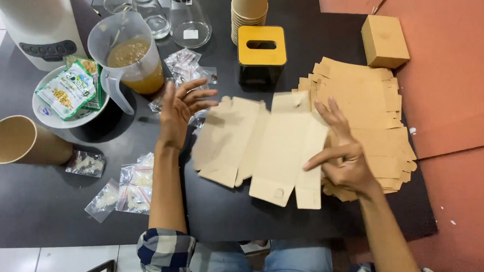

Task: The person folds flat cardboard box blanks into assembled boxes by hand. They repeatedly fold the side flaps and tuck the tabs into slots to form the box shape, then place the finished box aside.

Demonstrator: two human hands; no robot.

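We see a black table (51, 207) on red floor (456, 118). At its centre lies the flat cardboard box blank (258, 146); a stack of blanks (370, 121) sits at three o'clock. Our right hand (344, 154), fingers spread, touches it; our left hand (179, 114) hovers at nine, fingers apart.

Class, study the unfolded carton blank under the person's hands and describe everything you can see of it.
The flat carton blank is plain brown cardboard, die-cut into creased panels with tabs along its edges. It lies unfolded on the black table, its right side overlapping a stack of similar blanks. The right hand rests at its right edge; the left hand, fingers spread, is at its left edge, contact unclear.
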